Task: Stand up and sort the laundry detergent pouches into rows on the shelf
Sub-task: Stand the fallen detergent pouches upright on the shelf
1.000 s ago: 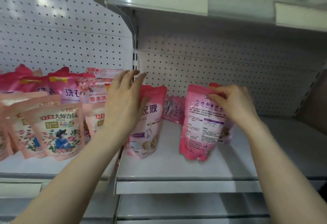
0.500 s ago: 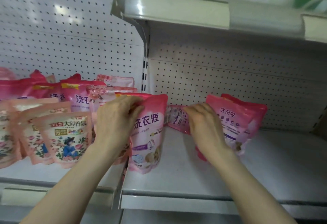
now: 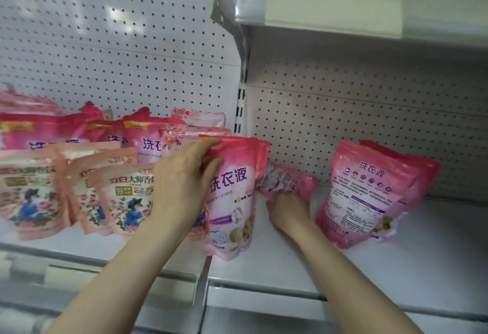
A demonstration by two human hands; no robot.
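My left hand grips the upper left edge of an upright pink detergent pouch at the left end of the right shelf. Behind that pouch a pink pouch lies tipped over near the pegboard, and my right hand is closed on its lower edge. Two more pink pouches lean upright against the back wall further right, back labels facing me. Rows of pink and peach pouches stand on the left shelf.
A white pegboard wall backs both shelves. An upper shelf with a price strip overhangs the right bay. A slotted upright divides the two bays. Bare shelf surface extends right of the leaning pouches.
My right hand let go of the back-facing pouch, which now leans at the back right, and reached down to the tipped pouch. My left hand closed on the front pouch.
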